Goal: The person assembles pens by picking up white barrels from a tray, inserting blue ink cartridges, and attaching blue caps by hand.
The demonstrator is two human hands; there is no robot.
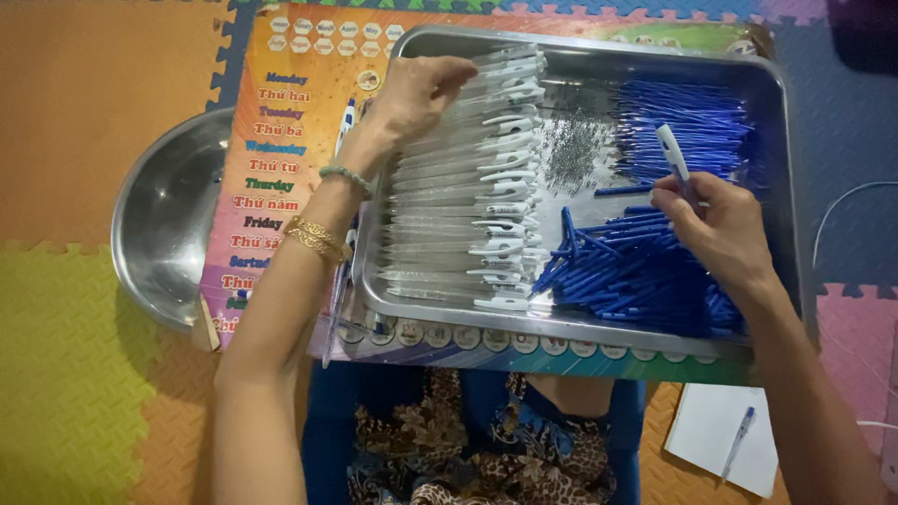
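A steel tray (pixel 599 325) rests on a colourful board over my lap. Its left half holds a row of clear pen barrels with white clips (pixel 468 206). Its right half holds piles of blue pen refills (pixel 645 271), with a patch of tiny metal springs (pixel 572 150) between. My left hand (pixel 416 93) reaches over the top of the clear barrels, fingers touching them. My right hand (pixel 716 224) hovers over the blue refills and grips a pen part with a white tip (pixel 672 151), upright.
A round steel bowl (pixel 168 224) lies left of the tray, partly under the colourful board (pixel 271 168). A white notepad (pixel 711 435) with a pen (pixel 739 438) on it lies at lower right. Foam puzzle mats cover the floor.
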